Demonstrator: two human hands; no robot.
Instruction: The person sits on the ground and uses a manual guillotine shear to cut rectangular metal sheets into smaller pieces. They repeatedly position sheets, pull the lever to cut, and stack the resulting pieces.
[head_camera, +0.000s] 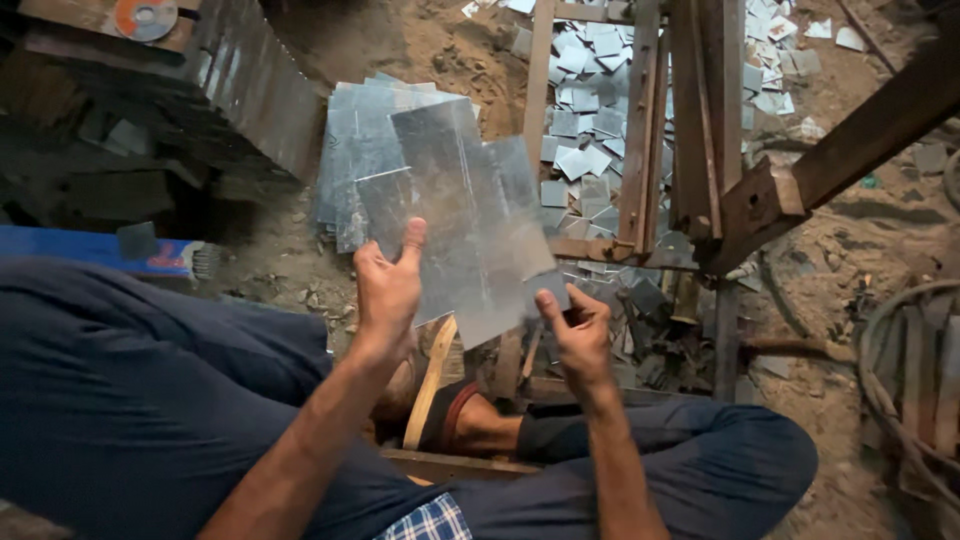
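Note:
A thin grey metal sheet (470, 220) is held up in front of me, tilted, over the dirt ground. My left hand (388, 290) grips its left edge, thumb up across the face. My right hand (578, 330) pinches its lower right corner. Behind the held sheet lies a stack of similar metal sheets (355, 150) on the ground. My legs in dark trousers spread to either side below.
A rusty metal frame machine (700, 150) stands at the right, with several small cut metal squares (580, 130) scattered under and behind it. A wooden handle (430, 385) leans near my foot. A corrugated metal piece (250, 80) sits upper left; a round basket rim (910, 380) at the right edge.

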